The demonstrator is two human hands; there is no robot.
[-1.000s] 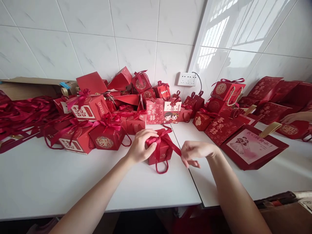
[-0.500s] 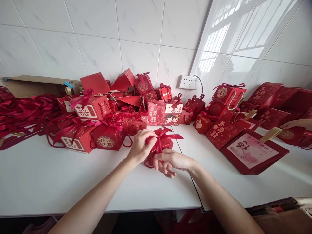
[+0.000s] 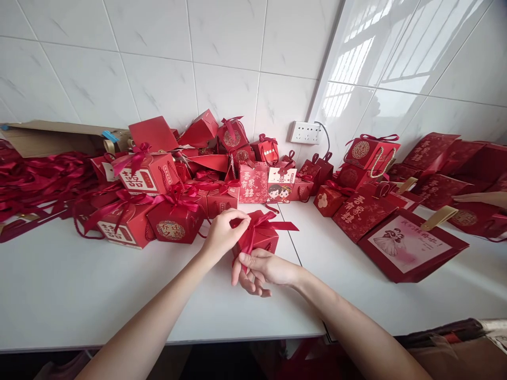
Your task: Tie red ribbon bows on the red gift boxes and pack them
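A small red gift box (image 3: 269, 240) stands on the white table in front of me, partly covered by my hands. Red ribbon (image 3: 262, 221) is gathered in a bow on its top, one tail pointing right. My left hand (image 3: 225, 232) pinches part of the ribbon at the box's upper left, thumb against fingers. Lower down, my right hand (image 3: 266, 268) grips a ribbon tail between thumb and index finger at the near side, its other fingers loosely curled.
Finished-looking red boxes (image 3: 180, 224) with bows are piled behind and left, beside a heap of loose ribbon (image 3: 51, 182) and a cardboard box (image 3: 67, 138). Red bags (image 3: 412, 245) stand at the right, where another person's hand (image 3: 485, 198) shows. A power socket (image 3: 304, 132) is on the wall.
My right hand has drawn the ribbon tail down and left, toward me. My left hand has shifted slightly left, and the box has moved a little with them.
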